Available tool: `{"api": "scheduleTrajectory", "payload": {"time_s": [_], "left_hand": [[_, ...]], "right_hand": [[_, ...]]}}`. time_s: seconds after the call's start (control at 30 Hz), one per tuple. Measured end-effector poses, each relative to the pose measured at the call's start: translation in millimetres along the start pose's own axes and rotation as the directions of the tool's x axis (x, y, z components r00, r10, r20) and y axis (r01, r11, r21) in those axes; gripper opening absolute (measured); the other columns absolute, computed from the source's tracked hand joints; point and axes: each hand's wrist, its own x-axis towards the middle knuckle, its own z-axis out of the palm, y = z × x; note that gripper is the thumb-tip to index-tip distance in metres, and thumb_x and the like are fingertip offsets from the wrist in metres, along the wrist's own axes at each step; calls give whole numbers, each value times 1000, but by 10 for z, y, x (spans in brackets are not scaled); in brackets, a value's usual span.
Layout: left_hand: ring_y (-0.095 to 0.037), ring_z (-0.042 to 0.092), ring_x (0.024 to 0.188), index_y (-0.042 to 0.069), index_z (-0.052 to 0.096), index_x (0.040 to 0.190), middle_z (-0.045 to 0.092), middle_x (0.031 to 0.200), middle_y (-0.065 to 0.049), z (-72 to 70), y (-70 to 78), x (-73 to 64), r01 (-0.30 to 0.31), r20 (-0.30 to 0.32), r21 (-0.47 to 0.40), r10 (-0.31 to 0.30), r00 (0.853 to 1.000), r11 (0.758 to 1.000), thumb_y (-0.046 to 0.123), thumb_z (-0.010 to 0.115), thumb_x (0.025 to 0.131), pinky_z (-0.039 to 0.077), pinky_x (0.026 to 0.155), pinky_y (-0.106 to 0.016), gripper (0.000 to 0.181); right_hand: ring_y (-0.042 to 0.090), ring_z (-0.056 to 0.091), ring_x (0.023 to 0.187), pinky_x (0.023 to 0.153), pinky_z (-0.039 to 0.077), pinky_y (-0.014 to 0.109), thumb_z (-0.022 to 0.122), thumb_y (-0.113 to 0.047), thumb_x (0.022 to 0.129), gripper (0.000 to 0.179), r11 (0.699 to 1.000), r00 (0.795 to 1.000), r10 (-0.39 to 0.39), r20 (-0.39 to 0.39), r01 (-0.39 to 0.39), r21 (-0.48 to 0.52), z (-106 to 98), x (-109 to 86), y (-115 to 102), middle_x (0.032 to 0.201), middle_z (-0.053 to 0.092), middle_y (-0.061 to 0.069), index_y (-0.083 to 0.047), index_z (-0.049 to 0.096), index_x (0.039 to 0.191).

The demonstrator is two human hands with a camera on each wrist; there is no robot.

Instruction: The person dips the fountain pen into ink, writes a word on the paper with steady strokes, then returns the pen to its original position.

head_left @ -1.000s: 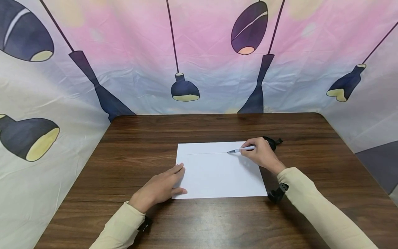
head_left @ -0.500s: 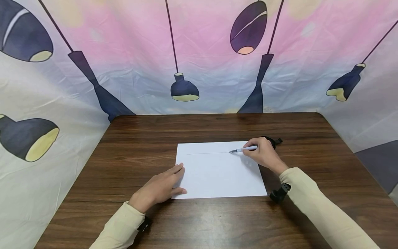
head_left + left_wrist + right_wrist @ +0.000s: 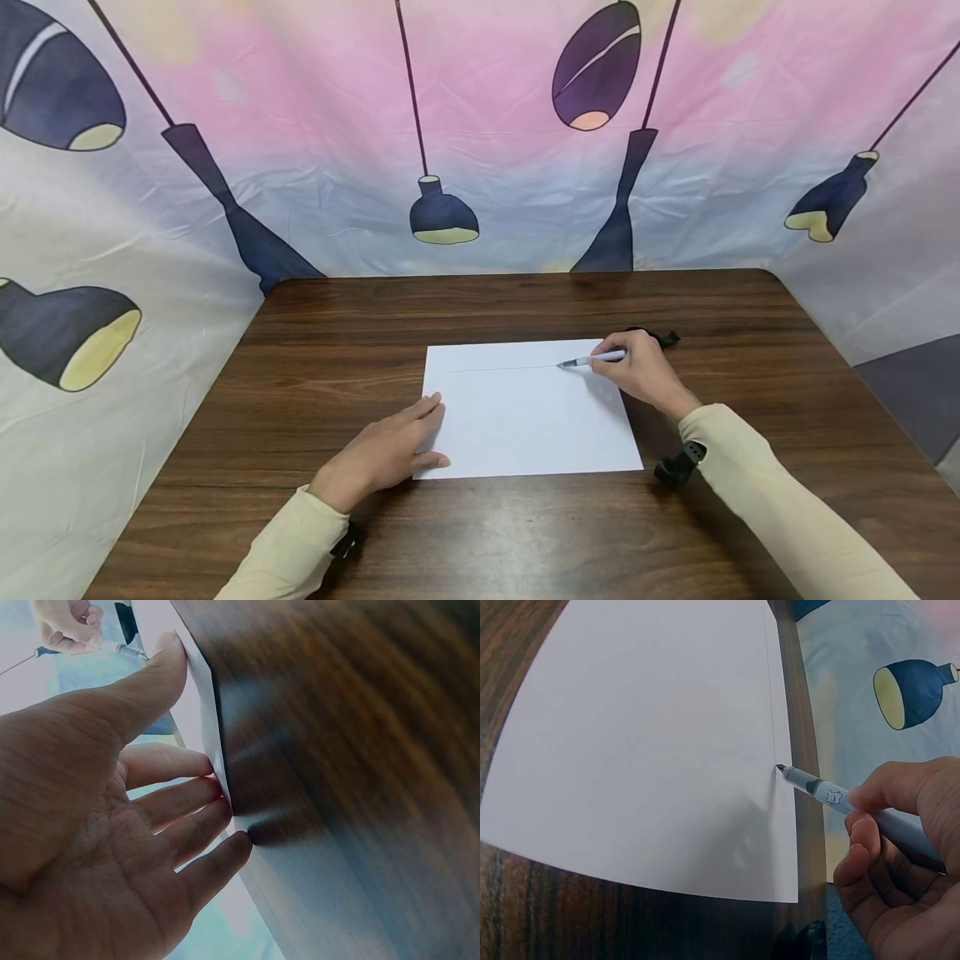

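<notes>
A white sheet of paper (image 3: 517, 425) lies on the brown wooden table. Near its top edge runs a thin, nearly straight line (image 3: 769, 682), ending at the nib of a pale fountain pen (image 3: 831, 796). My right hand (image 3: 637, 371) pinches this pen between thumb and fingers, its nib touching the paper. On the sheet's left edge rests my left hand (image 3: 390, 450), thumb and fingers spread. In the left wrist view, the left fingertips (image 3: 217, 859) meet the table and the paper's edge.
Behind the right hand lies a black object (image 3: 666, 339), partly hidden. The wooden table (image 3: 337, 333) extends around the sheet. A cloth backdrop (image 3: 510, 108) with printed lamps hangs behind the table's far edge. Black straps show at both wrists.
My right hand has slid a little to the right with the pen, and the drawn line has grown longer that way. The left hand stays in place on the paper.
</notes>
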Motion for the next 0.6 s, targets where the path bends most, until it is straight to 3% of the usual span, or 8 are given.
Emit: {"api": "scheduleTrajectory", "payload": {"time_s": [0.6], "left_hand": [[-34, 39, 145, -5, 44, 150, 34, 161, -19, 10, -7, 11, 11, 10, -14, -11, 1000, 1000, 38, 70, 95, 42, 108, -55, 74]], "right_hand": [[19, 54, 68, 55, 44, 30, 74, -10, 89, 14, 999, 999, 42, -26, -42, -13, -89, -41, 54, 98, 72, 18, 1, 78, 97]]}}
